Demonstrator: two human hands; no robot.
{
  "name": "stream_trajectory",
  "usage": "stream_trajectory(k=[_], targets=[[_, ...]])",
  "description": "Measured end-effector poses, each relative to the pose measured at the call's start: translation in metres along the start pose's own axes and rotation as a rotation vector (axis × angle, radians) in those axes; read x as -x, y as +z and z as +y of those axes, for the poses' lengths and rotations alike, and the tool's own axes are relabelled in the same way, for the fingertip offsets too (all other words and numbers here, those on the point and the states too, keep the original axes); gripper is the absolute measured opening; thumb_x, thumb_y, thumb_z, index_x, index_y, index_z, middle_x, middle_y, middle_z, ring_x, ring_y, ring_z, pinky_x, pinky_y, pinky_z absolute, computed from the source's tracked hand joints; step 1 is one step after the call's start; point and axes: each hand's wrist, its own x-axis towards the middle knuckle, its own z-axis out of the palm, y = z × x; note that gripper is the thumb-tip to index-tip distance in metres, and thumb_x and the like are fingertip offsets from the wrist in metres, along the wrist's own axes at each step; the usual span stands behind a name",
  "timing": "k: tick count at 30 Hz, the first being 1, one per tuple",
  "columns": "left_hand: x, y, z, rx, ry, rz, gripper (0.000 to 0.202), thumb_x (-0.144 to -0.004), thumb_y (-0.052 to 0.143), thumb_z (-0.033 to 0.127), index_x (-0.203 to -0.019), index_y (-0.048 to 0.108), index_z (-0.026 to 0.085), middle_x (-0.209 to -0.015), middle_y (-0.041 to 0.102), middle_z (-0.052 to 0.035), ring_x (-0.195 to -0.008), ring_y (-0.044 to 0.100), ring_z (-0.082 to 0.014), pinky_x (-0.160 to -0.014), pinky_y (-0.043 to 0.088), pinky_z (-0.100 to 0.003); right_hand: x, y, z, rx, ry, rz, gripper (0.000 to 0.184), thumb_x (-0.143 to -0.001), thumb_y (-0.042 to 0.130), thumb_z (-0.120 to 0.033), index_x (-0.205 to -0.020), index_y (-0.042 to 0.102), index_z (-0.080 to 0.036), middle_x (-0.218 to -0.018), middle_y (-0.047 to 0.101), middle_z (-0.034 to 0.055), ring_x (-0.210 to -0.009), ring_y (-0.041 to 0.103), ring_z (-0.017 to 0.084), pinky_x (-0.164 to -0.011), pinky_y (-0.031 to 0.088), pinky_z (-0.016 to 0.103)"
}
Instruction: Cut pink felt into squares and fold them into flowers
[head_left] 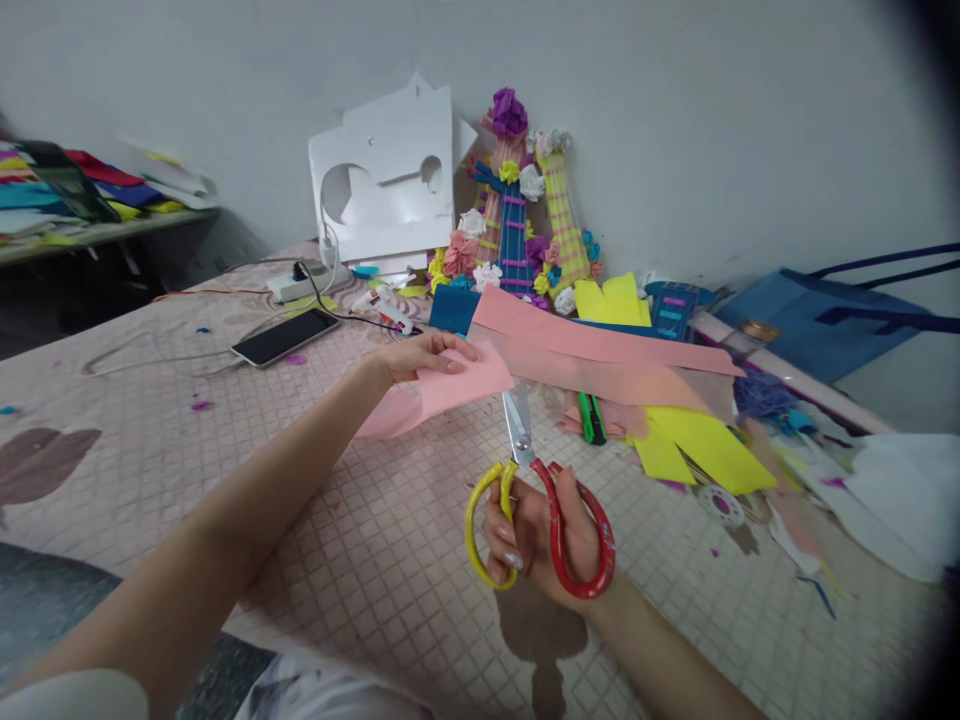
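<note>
My left hand [420, 358] pinches a pink paper sheet [450, 385] and holds it up above the bed cover. My right hand [536, 535] grips scissors [529, 500] with one yellow and one red handle loop. The metal blades point up and meet the lower edge of the pink sheet. A longer pink strip [600, 350] lies just behind, over a blue sheet [452, 308].
Yellow paper pieces [705, 445] and a green utility knife [592, 418] lie to the right. A phone [285, 336] on a cable and a power strip [307, 283] sit at the left back. Paper flower towers [525, 220] and a white cardboard cut-out [390, 185] stand against the wall.
</note>
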Motion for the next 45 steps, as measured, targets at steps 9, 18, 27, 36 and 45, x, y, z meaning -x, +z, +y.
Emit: stream_trajectory(k=[9,18,27,36,45], targets=[[0.0024,-0.0025,0.0012,-0.014,-0.048,-0.085,0.032,-0.059,0.082,0.022,-0.09,0.071,0.019,-0.085,0.068,-0.0007,-0.056,0.062,-0.0063,-0.047,0.048,-0.012,-0.0006,0.0023,-0.0005,0.008,-0.012,-0.033,0.069,-0.077,0.031,-0.079,-0.091,0.059,-0.017,-0.069,0.047,0.0001,-0.055,0.042,0.012,-0.055,0.046,0.031],[0.0025,-0.0016,0.0013,-0.023,-0.029,-0.088,0.031,-0.06,0.082,0.021,-0.089,0.072,0.019,-0.09,0.068,-0.0009,-0.058,0.063,-0.0059,-0.048,0.049,-0.012,-0.0027,0.0022,0.0019,0.018,-0.045,-0.031,0.067,-0.08,0.029,-0.077,-0.088,0.057,-0.016,-0.065,0.045,-0.0017,-0.049,0.04,0.01,-0.048,0.043,0.026],[0.0032,-0.0042,0.0002,-0.042,-0.032,-0.08,0.033,-0.061,0.081,0.022,-0.093,0.071,0.019,-0.086,0.067,-0.0009,-0.057,0.061,-0.0049,-0.047,0.047,-0.011,-0.0015,-0.0029,0.003,0.013,-0.037,0.002,0.059,-0.081,0.037,-0.073,-0.086,0.056,-0.017,-0.055,0.04,-0.0066,-0.038,0.03,0.005,-0.041,0.038,0.02],[0.0027,-0.0049,0.0,-0.047,-0.038,-0.062,0.033,-0.059,0.082,0.023,-0.09,0.071,0.02,-0.09,0.067,-0.0009,-0.058,0.062,-0.0056,-0.046,0.047,-0.011,-0.0008,-0.0044,0.0037,0.029,-0.049,0.009,0.058,-0.082,0.038,-0.072,-0.085,0.056,-0.017,-0.054,0.039,-0.0069,-0.036,0.029,0.004,-0.038,0.039,0.019],[0.0037,-0.0042,0.0022,-0.05,-0.045,-0.057,0.032,-0.059,0.082,0.022,-0.09,0.071,0.019,-0.089,0.068,-0.0012,-0.057,0.061,-0.0049,-0.046,0.046,-0.01,-0.0005,-0.0051,0.0053,0.048,-0.076,0.058,0.058,-0.083,0.039,-0.07,-0.087,0.059,-0.016,-0.054,0.041,-0.0067,-0.036,0.031,0.004,-0.038,0.041,0.019]])
